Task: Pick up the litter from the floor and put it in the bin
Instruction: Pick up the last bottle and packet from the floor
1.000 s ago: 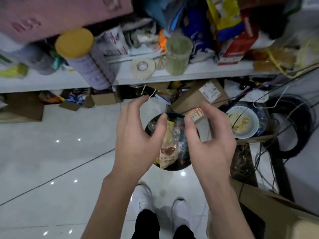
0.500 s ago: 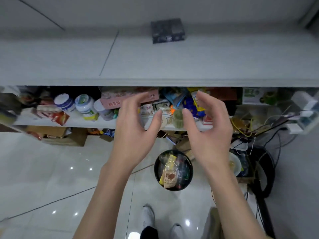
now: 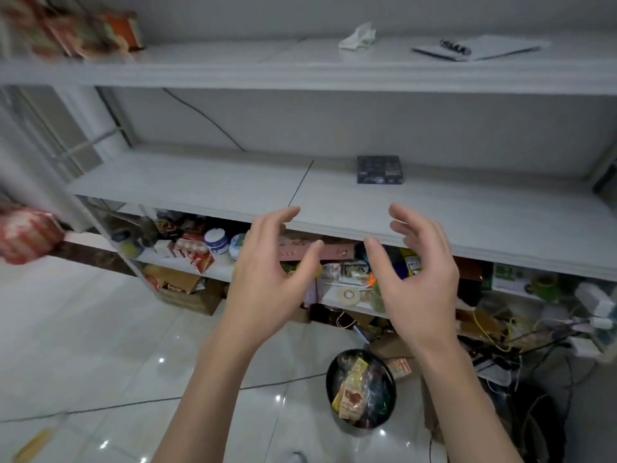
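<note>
- A round black bin [image 3: 361, 389] stands on the glossy white tiled floor [image 3: 100, 345], low in the picture and a little right of centre, close to the foot of a shelving unit.
- The bin is packed with litter: a yellow and brown snack wrapper [image 3: 350, 392] lies on top, with crumpled clear plastic around it.
- Just beside the bin, toward the shelves, a small orange and white packet [image 3: 400, 367] lies on the floor against a piece of brown cardboard [image 3: 384, 345].
- The left hand [image 3: 267, 279] is raised in front of the shelves, well above the bin, fingers spread and curled, holding nothing.
- The right hand [image 3: 417, 282] is raised beside it, also with fingers apart and curled, and empty. The two hands face each other, thumbs nearly level, not touching.
- Behind the hands, the lowest shelf [image 3: 213, 269] is crowded with jars, boxes and packets.
- The wide white shelf above it [image 3: 200, 188] holds a small dark box [image 3: 379, 169].
- At the far right, a tangle of cables [image 3: 521, 349] lies on the floor.
- At the bottom left, a thin yellowish strip [image 3: 35, 442] lies on the tiles; it is too blurred to identify.
</note>
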A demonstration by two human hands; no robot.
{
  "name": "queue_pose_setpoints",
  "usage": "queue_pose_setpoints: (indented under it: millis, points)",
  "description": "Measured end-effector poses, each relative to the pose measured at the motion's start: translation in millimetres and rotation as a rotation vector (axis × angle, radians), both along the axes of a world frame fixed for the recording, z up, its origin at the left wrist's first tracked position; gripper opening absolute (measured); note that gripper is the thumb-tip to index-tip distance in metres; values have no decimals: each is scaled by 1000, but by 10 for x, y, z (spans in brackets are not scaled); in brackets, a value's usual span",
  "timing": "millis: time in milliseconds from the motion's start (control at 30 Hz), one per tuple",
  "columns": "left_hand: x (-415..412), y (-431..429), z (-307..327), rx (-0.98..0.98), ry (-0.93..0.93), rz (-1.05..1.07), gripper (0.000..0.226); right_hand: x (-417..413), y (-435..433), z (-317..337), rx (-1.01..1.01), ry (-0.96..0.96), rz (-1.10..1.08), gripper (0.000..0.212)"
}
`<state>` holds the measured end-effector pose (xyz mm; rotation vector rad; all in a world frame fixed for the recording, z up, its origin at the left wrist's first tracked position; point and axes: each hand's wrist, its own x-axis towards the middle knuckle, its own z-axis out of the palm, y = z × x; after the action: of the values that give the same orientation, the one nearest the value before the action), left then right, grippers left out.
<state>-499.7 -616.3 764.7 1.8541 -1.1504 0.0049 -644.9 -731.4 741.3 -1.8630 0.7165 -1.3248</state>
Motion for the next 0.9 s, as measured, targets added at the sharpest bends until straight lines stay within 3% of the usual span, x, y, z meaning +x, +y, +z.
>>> queue_pose_setpoints:
  millis: [433, 900]
  points:
    - [387, 1392, -176, -40, 66, 395, 45, 769, 796, -125, -17, 54, 342, 44]
    - [1483, 3339, -230, -123, 111, 836, 53, 2554, 2392, -43, -72, 86, 737, 41]
